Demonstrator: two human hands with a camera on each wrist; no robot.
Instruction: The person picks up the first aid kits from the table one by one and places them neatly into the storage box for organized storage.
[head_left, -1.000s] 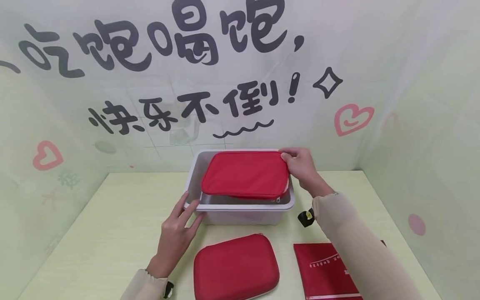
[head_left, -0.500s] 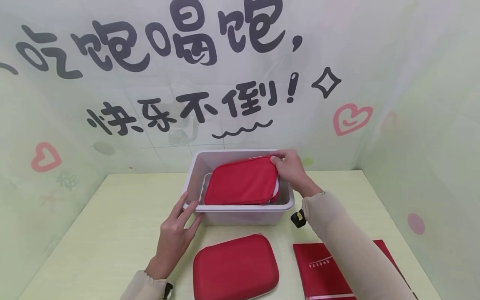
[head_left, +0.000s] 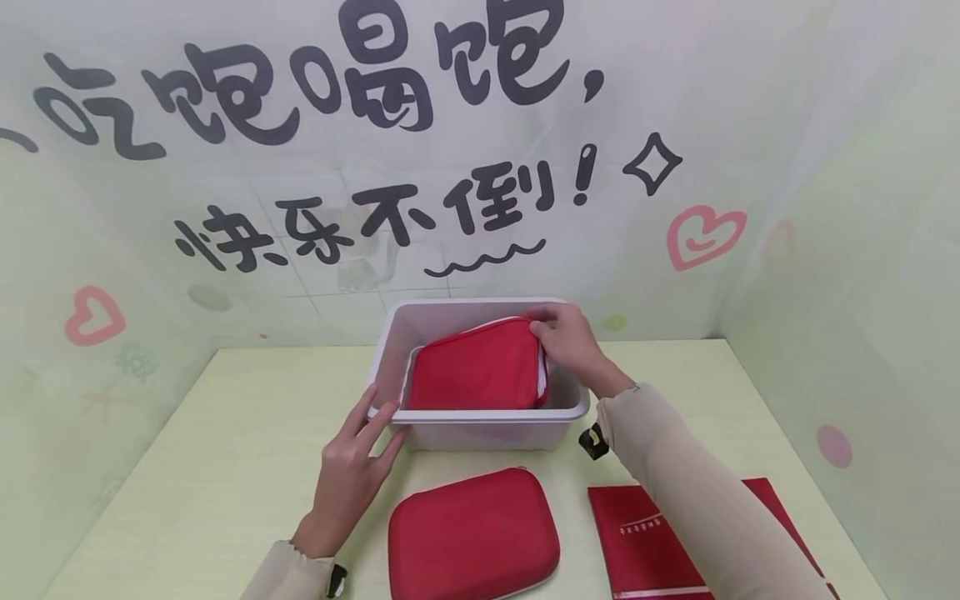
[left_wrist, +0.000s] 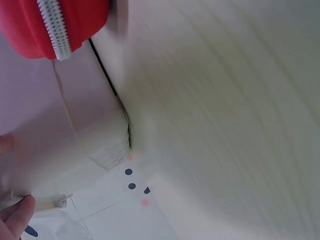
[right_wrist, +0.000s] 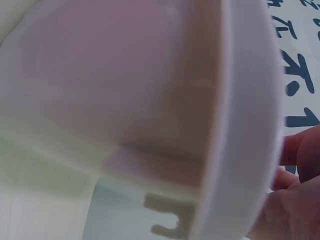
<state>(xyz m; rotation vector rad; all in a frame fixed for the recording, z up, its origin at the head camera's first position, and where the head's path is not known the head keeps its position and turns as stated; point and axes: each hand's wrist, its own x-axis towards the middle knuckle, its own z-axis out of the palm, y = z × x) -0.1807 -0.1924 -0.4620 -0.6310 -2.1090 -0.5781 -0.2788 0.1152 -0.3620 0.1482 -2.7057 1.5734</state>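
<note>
A red zipped fabric pouch [head_left: 476, 367] lies tilted inside the white plastic bin [head_left: 480, 435], its lower front edge hidden behind the bin's front wall. My right hand [head_left: 570, 337] pinches the pouch at its back right corner, thumb on top. In the right wrist view the bin's rim [right_wrist: 245, 110] hides most of that hand [right_wrist: 295, 195] and all of the pouch. At the bin's front left corner my left hand [head_left: 348, 467] holds the rim, with fingers over it and the thumb against the outer front wall.
In front of the bin lies a red hard-looking zipped case [head_left: 472, 533]. A flat red folder-like item [head_left: 637, 537] with white print sits at the right front, partly under my right sleeve. Behind the bin stands a printed wall sheet [head_left: 480, 167].
My right hand has lowered the pouch from across the bin's top into the bin, moving left a little. The left hand has stayed on the rim.
</note>
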